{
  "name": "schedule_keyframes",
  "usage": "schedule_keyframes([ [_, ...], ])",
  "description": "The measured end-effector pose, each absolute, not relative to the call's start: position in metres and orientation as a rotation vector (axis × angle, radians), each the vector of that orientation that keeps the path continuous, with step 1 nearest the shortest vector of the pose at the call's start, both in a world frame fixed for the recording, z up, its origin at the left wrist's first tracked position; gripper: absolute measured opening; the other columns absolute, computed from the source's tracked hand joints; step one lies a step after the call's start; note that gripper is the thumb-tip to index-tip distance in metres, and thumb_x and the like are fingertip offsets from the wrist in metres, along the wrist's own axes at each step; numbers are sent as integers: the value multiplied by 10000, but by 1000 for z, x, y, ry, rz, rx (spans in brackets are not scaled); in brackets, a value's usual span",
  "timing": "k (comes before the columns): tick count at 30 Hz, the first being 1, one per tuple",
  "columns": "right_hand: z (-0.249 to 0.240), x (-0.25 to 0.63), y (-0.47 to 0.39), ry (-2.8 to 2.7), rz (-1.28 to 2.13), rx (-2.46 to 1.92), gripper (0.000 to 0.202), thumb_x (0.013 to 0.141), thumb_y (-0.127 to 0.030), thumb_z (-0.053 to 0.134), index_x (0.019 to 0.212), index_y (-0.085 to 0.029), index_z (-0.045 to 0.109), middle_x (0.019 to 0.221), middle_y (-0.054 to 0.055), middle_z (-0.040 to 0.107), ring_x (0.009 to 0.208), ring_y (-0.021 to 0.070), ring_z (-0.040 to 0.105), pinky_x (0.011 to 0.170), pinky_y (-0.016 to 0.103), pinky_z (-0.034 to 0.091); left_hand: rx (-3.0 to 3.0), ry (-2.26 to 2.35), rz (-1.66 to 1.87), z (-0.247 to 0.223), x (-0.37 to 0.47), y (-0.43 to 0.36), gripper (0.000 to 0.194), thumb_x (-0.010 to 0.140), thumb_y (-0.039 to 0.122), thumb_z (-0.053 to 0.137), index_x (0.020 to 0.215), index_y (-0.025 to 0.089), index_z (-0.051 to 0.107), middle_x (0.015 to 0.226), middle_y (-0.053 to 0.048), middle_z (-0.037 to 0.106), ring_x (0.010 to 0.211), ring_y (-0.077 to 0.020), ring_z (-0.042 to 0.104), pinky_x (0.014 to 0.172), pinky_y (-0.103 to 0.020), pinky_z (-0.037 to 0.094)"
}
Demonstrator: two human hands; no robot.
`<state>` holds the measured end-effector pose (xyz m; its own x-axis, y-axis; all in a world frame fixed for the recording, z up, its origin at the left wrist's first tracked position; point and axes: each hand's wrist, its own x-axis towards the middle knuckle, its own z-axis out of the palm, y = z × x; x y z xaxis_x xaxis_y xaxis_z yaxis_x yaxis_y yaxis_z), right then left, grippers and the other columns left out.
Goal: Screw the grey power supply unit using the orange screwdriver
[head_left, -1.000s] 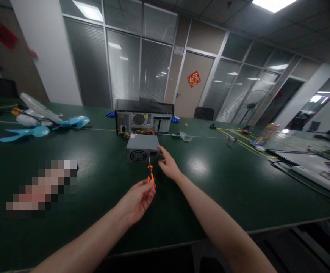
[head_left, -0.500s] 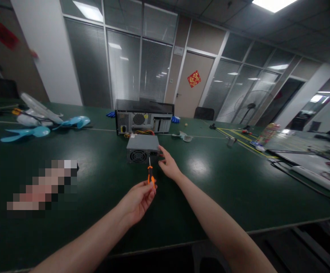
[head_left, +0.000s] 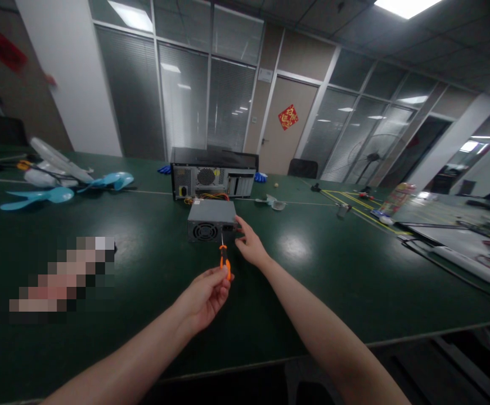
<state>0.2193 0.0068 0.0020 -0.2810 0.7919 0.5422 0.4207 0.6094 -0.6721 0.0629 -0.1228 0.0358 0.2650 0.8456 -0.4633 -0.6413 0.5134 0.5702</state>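
My left hand [head_left: 211, 289] pinches the handle of an orange and black screwdriver [head_left: 224, 257]. The screwdriver's shaft points up at the fan side of a grey power supply box [head_left: 211, 210], near its socket. At the box's right side is my right hand [head_left: 250, 242], its fingers against the edge and its thumb apart. Colored wires [head_left: 215, 196] come out behind the box. Just beyond them a black computer case [head_left: 215, 174] lies on its side, its back panel facing me. Whether the screwdriver tip touches the box is too small to tell.
Blue gloves [head_left: 109, 181] and clear plastic wrapping [head_left: 57, 163] lie on the green table [head_left: 152, 264] at the left. A pixelated patch covers something nearer. Behind my right hand is a small plastic bag [head_left: 275, 203]. A plastic jar [head_left: 399, 199] and a white power strip [head_left: 468, 263] are at the right.
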Motion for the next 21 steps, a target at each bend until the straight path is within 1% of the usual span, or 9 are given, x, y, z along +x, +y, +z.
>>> schedule_keyframes([
  [3, 1, 220, 7, -1909, 506, -968, 708, 689, -68, 428, 1344, -288, 274, 1374, 46, 319, 1043, 166, 506, 761, 283, 487, 286, 817, 1033, 36, 62, -123, 117, 751, 97, 590, 847, 84, 526, 635, -12, 514, 472, -23, 498, 404, -84, 430],
  [5, 1, 220, 8, -1907, 506, -971, 707, 690, -71, 429, 1344, -289, 271, 1377, 45, 315, 1045, 167, 505, 762, 284, 487, 288, 808, 1016, 37, 62, -123, 132, 759, 101, 582, 878, 62, 541, 633, -18, 512, 488, -29, 514, 425, -84, 448],
  [8, 1, 220, 8, -1906, 497, -975, 710, 688, -70, 432, 1344, -289, 271, 1376, 42, 320, 1042, 165, 506, 770, 285, 485, 256, 805, 1000, 40, 60, -121, 188, 797, 127, 531, 951, 20, 544, 778, -105, 580, 549, -50, 562, 483, -99, 489],
  [10, 1, 219, 8, -1909, 488, -980, 712, 687, -68, 431, 1345, -289, 270, 1375, 40, 324, 1036, 163, 508, 776, 288, 484, 223, 788, 994, 43, 58, -120, 209, 826, 135, 476, 977, 2, 533, 887, -167, 590, 604, -75, 592, 526, -119, 512],
  [12, 1, 219, 8, -1912, 486, -984, 712, 687, -68, 429, 1345, -288, 270, 1373, 40, 327, 1036, 163, 507, 779, 291, 483, 220, 757, 976, 46, 56, -119, 219, 837, 137, 446, 993, 7, 527, 926, -185, 590, 617, -87, 603, 527, -133, 519],
  [14, 2, 219, 7, -1914, 491, -984, 711, 689, -68, 428, 1346, -288, 269, 1375, 41, 324, 1041, 164, 504, 779, 290, 483, 234, 730, 941, 48, 55, -120, 206, 831, 155, 470, 992, 40, 525, 905, -158, 597, 543, -61, 577, 462, -119, 496],
  [17, 2, 219, 7, -1913, 502, -984, 710, 690, -70, 428, 1347, -287, 269, 1379, 43, 317, 1049, 166, 500, 771, 285, 485, 239, 751, 936, 46, 55, -120, 145, 800, 165, 538, 919, 85, 514, 804, -90, 597, 425, -5, 489, 360, -71, 415],
  [19, 2, 220, 7, -1911, 500, -987, 709, 691, -71, 429, 1346, -289, 271, 1375, 43, 321, 1049, 166, 500, 770, 285, 484, 248, 793, 966, 44, 55, -120, 118, 781, 141, 564, 866, 94, 497, 750, -64, 588, 406, 7, 468, 346, -54, 392],
  [21, 2, 220, 7, -1910, 492, -992, 708, 690, -73, 432, 1344, -291, 274, 1369, 43, 330, 1049, 168, 499, 773, 290, 484, 273, 822, 989, 42, 56, -120, 128, 765, 121, 580, 855, 94, 493, 761, -74, 598, 425, -4, 497, 368, -62, 419],
])
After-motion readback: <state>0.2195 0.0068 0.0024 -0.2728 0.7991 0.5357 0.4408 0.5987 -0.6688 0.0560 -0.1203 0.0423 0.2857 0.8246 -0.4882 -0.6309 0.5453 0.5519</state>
